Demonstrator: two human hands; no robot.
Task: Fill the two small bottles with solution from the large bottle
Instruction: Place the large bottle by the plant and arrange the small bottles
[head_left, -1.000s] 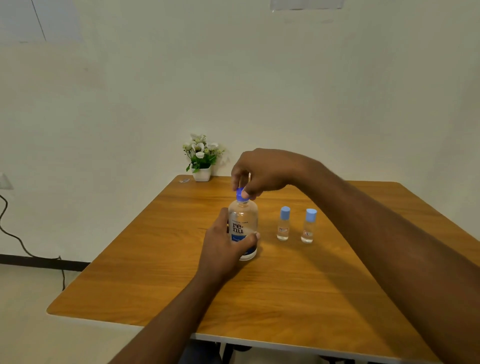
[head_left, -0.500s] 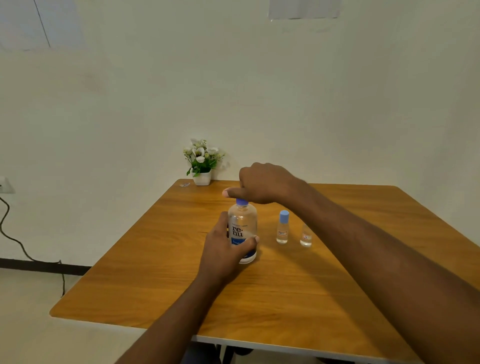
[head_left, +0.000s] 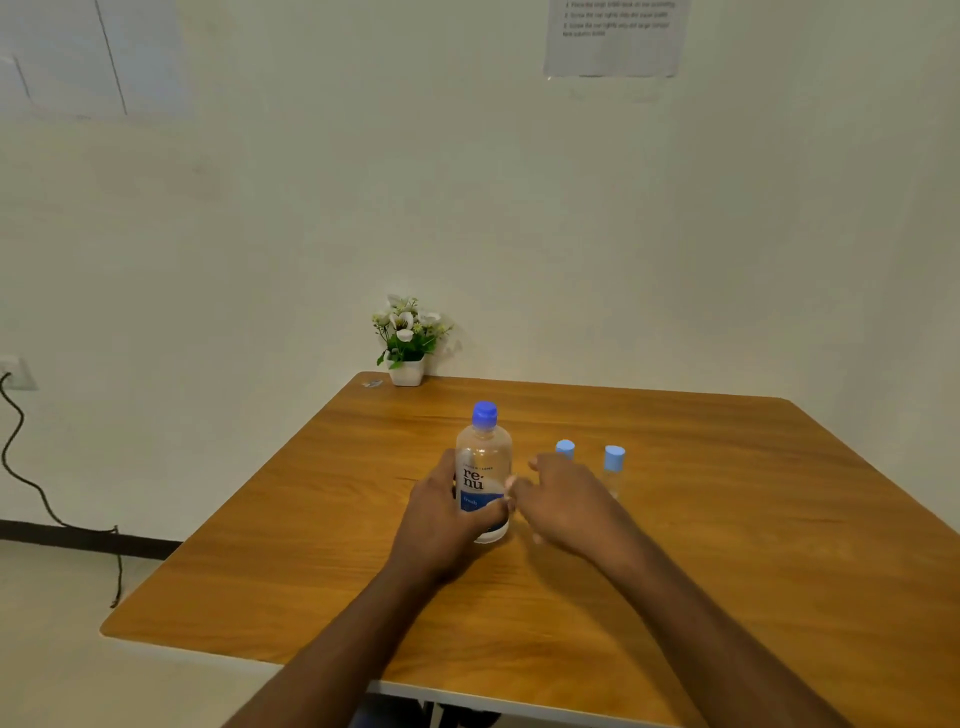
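Note:
The large clear bottle (head_left: 483, 467) with a blue cap (head_left: 484, 414) and a "re-nu" label stands upright on the wooden table (head_left: 727, 571). My left hand (head_left: 447, 514) grips its lower body from the left. My right hand (head_left: 566, 499) hovers low just right of the bottle, fingers loosely spread and holding nothing. Two small bottles with light blue caps stand behind my right hand: the left one (head_left: 564, 448) shows only its cap, while the right one (head_left: 614, 462) shows its cap and part of its body.
A small white pot of white flowers (head_left: 408, 343) stands at the table's far left corner by the wall. A black cable (head_left: 31, 483) hangs along the wall at the left. A printed sheet (head_left: 615, 36) is taped high on the wall.
My right hand left the large bottle's cap and dropped down to the right of the bottle, in front of the small bottles. The cap remains on. My left hand kept its grip.

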